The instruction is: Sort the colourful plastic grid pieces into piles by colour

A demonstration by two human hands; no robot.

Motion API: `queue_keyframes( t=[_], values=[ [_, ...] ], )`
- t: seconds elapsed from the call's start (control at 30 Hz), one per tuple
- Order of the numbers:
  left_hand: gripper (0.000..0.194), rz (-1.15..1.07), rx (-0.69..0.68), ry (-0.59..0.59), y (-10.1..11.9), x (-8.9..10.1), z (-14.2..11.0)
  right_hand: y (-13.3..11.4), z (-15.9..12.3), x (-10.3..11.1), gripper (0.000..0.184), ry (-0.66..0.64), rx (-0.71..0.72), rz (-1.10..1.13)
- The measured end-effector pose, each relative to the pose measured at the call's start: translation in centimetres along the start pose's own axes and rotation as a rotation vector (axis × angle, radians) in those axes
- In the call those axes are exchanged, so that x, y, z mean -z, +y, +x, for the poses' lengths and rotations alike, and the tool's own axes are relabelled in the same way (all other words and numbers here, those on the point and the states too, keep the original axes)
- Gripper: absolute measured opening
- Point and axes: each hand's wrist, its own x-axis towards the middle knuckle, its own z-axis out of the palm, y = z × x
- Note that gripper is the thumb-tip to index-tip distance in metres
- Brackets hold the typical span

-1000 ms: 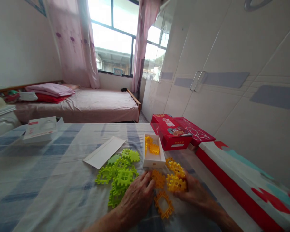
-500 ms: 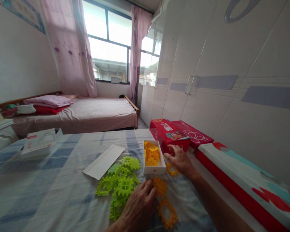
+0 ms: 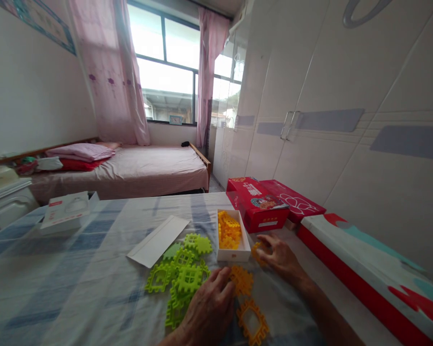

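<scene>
My right hand [image 3: 282,257] is at the orange ring-shaped interlocking piece [image 3: 257,253], thumb and fingers closed on it and partly covering it. My left hand [image 3: 213,300] rests on the cloth with its fingers curled together, between the green pieces and a solid orange piece [image 3: 242,280]. Its fingertips are at that piece's edge; what is under them is hidden. Closer to me lies another orange frame piece [image 3: 252,321]. A small white box [image 3: 234,255] holding several yellow-orange pieces [image 3: 229,230] stands beyond both hands. Several green interlocking pieces [image 3: 187,278] lie heaped left of my left hand.
A white lid [image 3: 158,240] lies beyond the green heap. Red boxes [image 3: 260,206] stand behind the white box, and a long red-and-white box [image 3: 368,269] runs along the right. Another white box [image 3: 67,211] is at the far left of the striped cloth [image 3: 72,288].
My right hand has come down from beside the red box onto the orange ring piece and closed on it. My left hand stays in place. The view has shifted slightly.
</scene>
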Motion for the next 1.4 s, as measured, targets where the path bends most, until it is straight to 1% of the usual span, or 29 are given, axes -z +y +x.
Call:
queue_keyframes(
  t=[0.07, 0.1, 0.13, 0.2, 0.27, 0.3, 0.37, 0.43, 0.5, 0.53, 0.6, 0.67, 0.73, 0.77, 0.83, 0.9, 0.97, 1.03, 1.1, 1.13, 1.17, 1.2, 1.23, 1.27, 1.3, 1.37, 1.4],
  values=[
    [0.019, -0.008, -0.013, 0.005, 0.0, 0.0, 0.0, -0.5, 0.4, 0.9, 0.043, 0.046, 0.004, 0.011],
    [0.019, -0.010, -0.017, 0.005, 0.0, 0.0, 0.0, -0.7, 0.6, 1.2, 0.044, 0.034, 0.013, -0.005],
    [0.020, -0.011, -0.021, 0.008, 0.0, -0.1, 0.0, -1.0, 0.7, 1.3, 0.047, -0.005, 0.021, -0.036],
    [0.021, -0.007, -0.027, 0.027, 0.0, -0.1, 0.0, -1.4, 0.8, 1.1, 0.052, -0.133, 0.021, -0.115],
    [0.023, -0.006, -0.043, 0.075, 0.0, 0.1, 0.0, -1.3, 0.7, 0.5, 0.050, -0.247, -0.007, -0.182],
    [0.024, -0.006, -0.059, 0.111, 0.1, 0.3, 0.1, -1.2, 0.7, 0.1, 0.046, -0.272, -0.022, -0.199],
    [0.027, -0.003, -0.095, 0.201, 0.1, 1.0, 0.4, -0.6, 0.6, -0.5, 0.042, -0.265, -0.027, -0.193],
    [0.028, 0.002, -0.109, 0.303, 0.0, 1.9, 0.9, 0.1, 0.6, -0.9, 0.044, -0.230, -0.020, -0.139],
    [0.027, -0.001, -0.085, 0.385, -0.2, 2.6, 1.5, 0.6, 0.7, -1.1, 0.043, -0.199, -0.014, -0.069],
    [0.026, -0.011, -0.058, 0.403, -0.4, 2.9, 1.9, 0.8, 0.8, -1.1, 0.042, -0.176, -0.014, -0.037],
    [0.022, -0.035, -0.004, 0.383, -0.8, 3.4, 2.9, 1.2, 1.0, -1.2, 0.034, -0.110, -0.038, 0.025],
    [0.019, -0.052, 0.020, 0.305, -1.2, 3.6, 4.0, 1.5, 1.1, -1.2, 0.021, -0.053, -0.079, 0.080],
    [0.019, -0.042, 0.013, 0.212, -1.6, 3.6, 5.2, 1.7, 1.3, -1.0, 0.010, -0.021, -0.118, 0.123],
    [0.021, -0.035, 0.009, 0.166, -1.8, 3.5, 5.7, 1.7, 1.3, -0.7, 0.009, -0.008, -0.129, 0.137],
    [0.030, -0.028, 0.031, 0.101, -2.2, 3.2, 6.3, 1.4, 1.6, 0.0, 0.012, 0.038, -0.143, 0.164],
    [0.042, -0.021, 0.089, 0.093, -2.5, 2.7, 6.4, 0.3, 2.1, 0.7, 0.018, 0.109, -0.141, 0.236],
    [0.046, 0.005, 0.162, 0.131, -2.9, 2.4, 6.2, -1.4, 2.8, 1.4, 0.023, 0.156, -0.111, 0.319],
    [0.044, 0.046, 0.212, 0.145, -3.3, 2.3, 6.0, -3.2, 3.3, 1.7, 0.024, 0.168, -0.069, 0.354],
    [0.040, 0.074, 0.219, 0.109, -3.7, 2.4, 5.9, -4.8, 3.0, 1.8, 0.026, 0.182, -0.032, 0.291],
    [0.038, 0.080, 0.211, 0.077, -3.9, 2.4, 5.9, -5.3, 2.5, 1.9, 0.026, 0.183, -0.016, 0.234],
    [0.038, 0.076, 0.201, 0.044, -4.0, 2.5, 5.9, -5.7, 1.6, 2.0, 0.026, 0.163, 0.001, 0.172],
    [0.038, 0.064, 0.188, 0.015, -4.1, 2.5, 5.9, -5.9, 0.4, 2.2, 0.026, 0.112, 0.023, 0.122],
    [0.038, 0.047, 0.174, -0.011, -4.2, 2.5, 5.9, -6.0, -1.0, 2.4, 0.027, 0.024, 0.055, 0.093],
    [0.038, 0.027, 0.155, -0.032, -4.3, 2.5, 5.9, -5.9, -2.4, 2.6, 0.031, -0.093, 0.094, 0.088],
    [0.037, 0.008, 0.131, -0.049, -4.3, 2.4, 5.9, -5.8, -3.8, 2.7, 0.040, -0.223, 0.128, 0.100],
    [0.031, -0.017, 0.075, -0.071, -4.2, 2.4, 6.0, -5.4, -6.0, 2.8, 0.072, -0.457, 0.153, 0.096],
    [0.028, -0.022, 0.053, -0.078, -4.1, 2.4, 6.0, -5.3, -6.7, 2.6, 0.087, -0.540, 0.135, 0.071]
  ],
)
